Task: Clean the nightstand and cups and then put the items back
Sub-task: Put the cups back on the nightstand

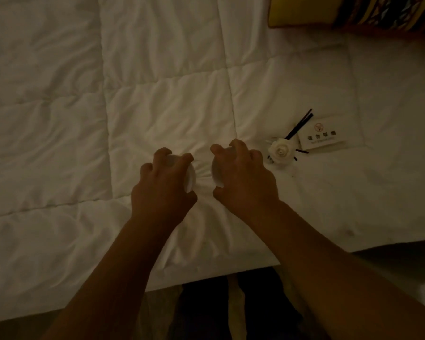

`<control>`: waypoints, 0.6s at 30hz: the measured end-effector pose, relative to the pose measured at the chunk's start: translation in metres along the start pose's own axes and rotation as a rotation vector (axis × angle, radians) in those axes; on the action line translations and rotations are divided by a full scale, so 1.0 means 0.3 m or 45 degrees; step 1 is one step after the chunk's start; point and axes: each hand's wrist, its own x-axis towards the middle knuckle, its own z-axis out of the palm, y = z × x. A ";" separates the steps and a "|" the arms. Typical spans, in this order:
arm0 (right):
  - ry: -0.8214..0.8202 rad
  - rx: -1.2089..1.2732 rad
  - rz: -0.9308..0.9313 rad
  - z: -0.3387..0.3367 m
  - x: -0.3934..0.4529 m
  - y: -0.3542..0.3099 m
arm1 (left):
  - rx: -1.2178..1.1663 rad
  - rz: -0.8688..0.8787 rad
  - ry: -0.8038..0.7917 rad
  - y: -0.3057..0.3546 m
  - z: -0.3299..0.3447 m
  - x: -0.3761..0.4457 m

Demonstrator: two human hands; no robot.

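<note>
Two white cups sit side by side on the white quilted bed, each covered from above by a hand. My left hand (163, 182) grips the left cup (190, 177) with curled fingers over its top. My right hand (243, 175) grips the right cup (216, 173) the same way. Only a sliver of each cup shows between the hands. The nightstand is out of view.
A white rose diffuser with black reed sticks (280, 148) lies just right of my right hand. A small white no-smoking sign card (322, 137) lies beyond it. A yellow patterned cushion (349, 11) sits at the top right. The bed's near edge (206, 278) runs below my forearms.
</note>
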 end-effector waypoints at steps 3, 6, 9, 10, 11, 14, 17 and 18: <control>-0.005 0.070 0.063 -0.016 -0.067 0.004 | -0.023 0.057 -0.008 0.034 -0.016 -0.019; 0.020 0.123 0.126 -0.027 -0.135 0.017 | -0.023 0.173 -0.025 0.080 -0.028 -0.035; 0.033 0.193 0.219 -0.028 -0.199 0.045 | 0.032 0.296 -0.062 0.137 -0.029 -0.053; 0.045 0.209 0.257 -0.029 -0.222 0.060 | 0.052 0.342 -0.077 0.161 -0.029 -0.059; 0.056 0.228 0.300 -0.033 -0.245 0.077 | 0.075 0.381 -0.094 0.184 -0.027 -0.065; 0.094 0.278 0.405 -0.035 -0.318 0.139 | 0.114 0.462 -0.135 0.258 -0.014 -0.087; 0.132 0.342 0.495 -0.034 -0.394 0.223 | 0.133 0.545 -0.176 0.345 0.020 -0.110; 0.145 0.355 0.522 -0.034 -0.423 0.261 | 0.139 0.565 -0.186 0.386 0.034 -0.120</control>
